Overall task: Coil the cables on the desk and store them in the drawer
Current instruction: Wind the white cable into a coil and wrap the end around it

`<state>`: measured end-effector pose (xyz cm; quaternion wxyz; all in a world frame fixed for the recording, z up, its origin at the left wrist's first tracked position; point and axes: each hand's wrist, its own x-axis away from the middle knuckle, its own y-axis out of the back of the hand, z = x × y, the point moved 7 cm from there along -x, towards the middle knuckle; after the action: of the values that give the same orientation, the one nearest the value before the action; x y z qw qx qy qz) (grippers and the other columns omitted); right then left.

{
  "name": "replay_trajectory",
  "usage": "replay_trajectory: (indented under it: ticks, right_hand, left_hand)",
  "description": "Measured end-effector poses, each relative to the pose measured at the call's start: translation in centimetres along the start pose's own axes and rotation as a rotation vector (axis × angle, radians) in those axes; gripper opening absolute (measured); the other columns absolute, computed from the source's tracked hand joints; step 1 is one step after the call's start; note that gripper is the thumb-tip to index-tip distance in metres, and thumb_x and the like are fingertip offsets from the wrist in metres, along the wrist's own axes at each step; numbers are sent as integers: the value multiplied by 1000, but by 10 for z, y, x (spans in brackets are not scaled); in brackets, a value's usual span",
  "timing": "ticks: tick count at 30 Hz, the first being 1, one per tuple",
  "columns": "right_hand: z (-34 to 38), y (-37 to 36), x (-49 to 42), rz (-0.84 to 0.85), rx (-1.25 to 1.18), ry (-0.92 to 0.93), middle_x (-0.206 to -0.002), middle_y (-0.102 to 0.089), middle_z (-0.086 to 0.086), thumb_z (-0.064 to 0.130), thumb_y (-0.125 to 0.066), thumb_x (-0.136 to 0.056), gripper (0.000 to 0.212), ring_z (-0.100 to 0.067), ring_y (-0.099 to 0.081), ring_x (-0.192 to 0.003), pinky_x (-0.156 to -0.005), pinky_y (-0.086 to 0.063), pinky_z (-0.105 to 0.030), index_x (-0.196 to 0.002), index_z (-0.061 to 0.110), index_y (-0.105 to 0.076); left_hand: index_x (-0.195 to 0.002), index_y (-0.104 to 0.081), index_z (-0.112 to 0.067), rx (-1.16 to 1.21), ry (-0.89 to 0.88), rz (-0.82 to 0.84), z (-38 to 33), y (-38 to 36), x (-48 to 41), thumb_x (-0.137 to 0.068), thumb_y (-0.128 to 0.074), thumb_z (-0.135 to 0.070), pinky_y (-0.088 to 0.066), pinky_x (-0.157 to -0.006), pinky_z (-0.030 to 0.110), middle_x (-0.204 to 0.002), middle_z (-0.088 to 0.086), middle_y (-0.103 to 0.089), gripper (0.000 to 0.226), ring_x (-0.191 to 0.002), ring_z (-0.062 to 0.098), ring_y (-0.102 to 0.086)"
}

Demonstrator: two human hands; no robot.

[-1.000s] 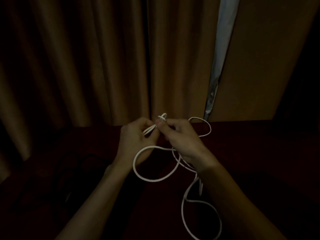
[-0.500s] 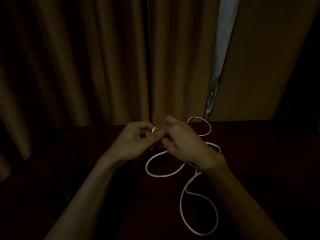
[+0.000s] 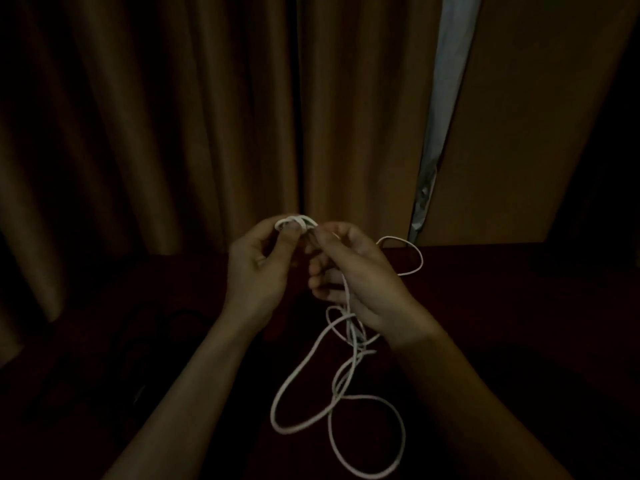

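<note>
A thin white cable [image 3: 313, 358] hangs in loose loops from both hands down to the dark red desk [image 3: 485, 306]. My left hand [image 3: 258, 271] pinches a small tight coil of the cable's end between thumb and fingers, at the top centre. My right hand [image 3: 360, 278] is just to the right, fingers curled round the cable strand that runs down through its palm. One loop of cable arcs out behind the right hand toward the desk's far edge. The drawer is not in view.
A tangle of black cable [image 3: 152, 344] lies on the desk at the left, barely visible in the dark. Brown curtains [image 3: 173, 116] hang behind the desk, with a pale gap [image 3: 443, 98] at the right. The room is very dim.
Both hands have risen. The left hand now shows a small wound coil at its fingertips. The hanging loops have been drawn up and bunched under the right hand.
</note>
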<state>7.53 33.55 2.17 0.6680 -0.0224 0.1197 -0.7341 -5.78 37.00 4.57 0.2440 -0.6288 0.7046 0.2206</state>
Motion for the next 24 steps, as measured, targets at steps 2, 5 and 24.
replay_trajectory:
  ticks: [2,5,24]
  right_hand:
    - [-5,-3,-3,11,-78,-29,-65,-54,3,42,-65,-96,30,-7,-44,-47,-46,-31,-21,-106,14,-62]
    - [-6,-4,-6,-25,-220,30,-68,-55,2,33,-70,-94,28,-4,-29,-41,-40,-16,-19,-110,11,-62]
    - [26,20,3,-103,28,226,-77,-73,-5,5,-69,-93,4,-8,-69,-65,-56,-51,-16,-90,4,-71]
  left_hand:
    - [-103,-75,-13,119,76,-33,5,-2,0,-103,-57,-17,-51,-72,22,-90,-1,-75,18,-85,9,-68]
    - [-99,-71,-11,352,189,-38,11,-9,0,-103,-54,-14,-47,-66,18,-81,-2,-70,18,-77,7,-63]
    - [-122,-63,-19,-555,-318,279,-24,-16,8,-98,-64,-25,-47,-77,9,-102,-12,-71,25,-89,-4,-66]
